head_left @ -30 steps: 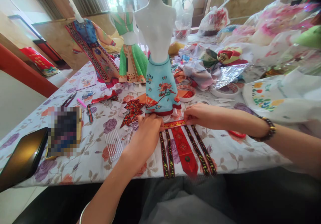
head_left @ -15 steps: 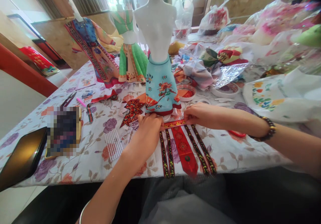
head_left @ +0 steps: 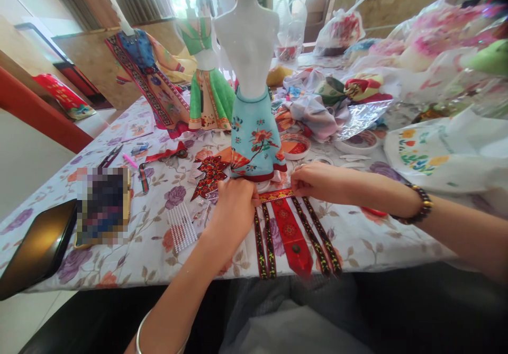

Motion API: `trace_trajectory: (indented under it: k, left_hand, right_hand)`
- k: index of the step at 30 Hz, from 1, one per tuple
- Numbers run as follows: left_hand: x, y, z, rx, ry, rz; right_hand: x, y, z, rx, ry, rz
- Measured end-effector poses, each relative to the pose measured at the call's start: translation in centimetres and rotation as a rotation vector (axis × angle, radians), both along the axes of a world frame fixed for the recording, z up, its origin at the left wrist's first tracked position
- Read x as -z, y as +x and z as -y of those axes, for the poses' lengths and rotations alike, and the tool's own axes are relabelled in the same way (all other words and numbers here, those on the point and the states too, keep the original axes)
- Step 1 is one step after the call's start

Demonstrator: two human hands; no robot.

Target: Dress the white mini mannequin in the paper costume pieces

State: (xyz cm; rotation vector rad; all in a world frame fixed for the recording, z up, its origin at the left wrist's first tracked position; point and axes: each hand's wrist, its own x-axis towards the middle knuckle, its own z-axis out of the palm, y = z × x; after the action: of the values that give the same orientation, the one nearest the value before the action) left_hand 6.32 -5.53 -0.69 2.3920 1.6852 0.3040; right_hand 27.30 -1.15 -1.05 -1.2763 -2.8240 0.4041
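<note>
A small red and gold fabric waistband lies near the table's front edge, with a pointed red panel and several dark patterned strips hanging from it toward me. My left hand is closed on the band's left end. At the right end, my right hand pinches the band with fingers together. Just behind them stands a white mannequin in a light blue skirt with flower and fan prints and a dark red hem. The fingertips of both hands are partly hidden.
Left of my hands are a sheet of stick-on pearls, a red patterned cutout, a phone and a dark gold-sheened case. Two dressed mannequins stand behind. Rolls of tape, fabric scraps and plastic bags fill the right.
Both hands keep their hold on the waistband, almost still. The whole view has shifted very slightly; nothing has been picked up or let go.
</note>
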Motion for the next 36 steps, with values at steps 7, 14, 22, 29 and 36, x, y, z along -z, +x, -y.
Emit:
trace_trajectory:
  k: [7,14,22,29,36]
  left_hand:
    - [0.3,-0.3,-0.5,-0.03,-0.006,0.097]
    - [0.5,-0.6,-0.8,-0.035,-0.005,0.159]
    - [1.4,-1.0,-1.7,0.258,-0.091,0.324]
    - [0.7,-1.3,-3.2,0.5,-0.187,0.15]
    - [-0.4,-0.7,-2.7,0.554,-0.191,-0.078]
  right_hand:
    - [0.6,0.5,-0.9,-0.029,-0.07,-0.056]
    - [0.5,0.1,-1.2,-0.03,-0.081,-0.024]
    - [-0.6,-0.9,-0.5,-0.064,0.013,-0.067]
    - [-1.1,-1.5,-0.2,-0.101,0.069,-0.13]
    - [-1.7,-1.9,-0.4,-0.001,0.045,-0.027]
